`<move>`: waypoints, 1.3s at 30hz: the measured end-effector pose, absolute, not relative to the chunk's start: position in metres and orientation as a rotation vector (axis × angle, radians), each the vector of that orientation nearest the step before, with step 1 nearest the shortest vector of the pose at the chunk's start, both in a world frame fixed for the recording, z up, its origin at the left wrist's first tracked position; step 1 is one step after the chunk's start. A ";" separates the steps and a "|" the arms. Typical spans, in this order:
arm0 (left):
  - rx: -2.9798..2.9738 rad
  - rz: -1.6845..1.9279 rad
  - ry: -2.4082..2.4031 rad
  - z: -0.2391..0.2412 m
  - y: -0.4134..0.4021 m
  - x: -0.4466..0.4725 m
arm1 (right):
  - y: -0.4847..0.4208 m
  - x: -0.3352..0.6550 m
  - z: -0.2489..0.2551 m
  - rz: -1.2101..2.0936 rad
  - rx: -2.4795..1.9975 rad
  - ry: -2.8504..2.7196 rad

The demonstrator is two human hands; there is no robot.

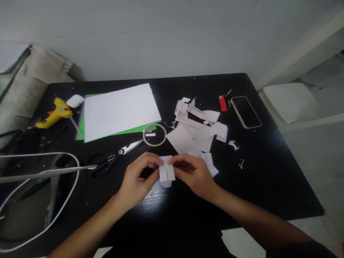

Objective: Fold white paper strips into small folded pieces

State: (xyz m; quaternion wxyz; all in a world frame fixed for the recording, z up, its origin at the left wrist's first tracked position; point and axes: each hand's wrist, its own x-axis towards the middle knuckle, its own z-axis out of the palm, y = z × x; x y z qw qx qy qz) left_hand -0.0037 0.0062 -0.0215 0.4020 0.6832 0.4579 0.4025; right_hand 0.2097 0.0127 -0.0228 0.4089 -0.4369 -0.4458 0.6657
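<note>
While my left hand (139, 177) and right hand (194, 172) pinch the folded paper piece (166, 174) from either side, it sits between them over the black table (268, 172), its long axis running away from me. It is thin, matte white paper, creased into narrow flat panels, and both hands are equally near.

White folded paper (166, 172), yellow glue gun (53, 113), red lighter (223, 103), black table (268, 172).
</note>
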 end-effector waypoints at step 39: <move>1.439 0.968 1.183 -0.019 0.009 -0.001 | 0.016 0.209 -0.025 1.773 -1.117 -1.142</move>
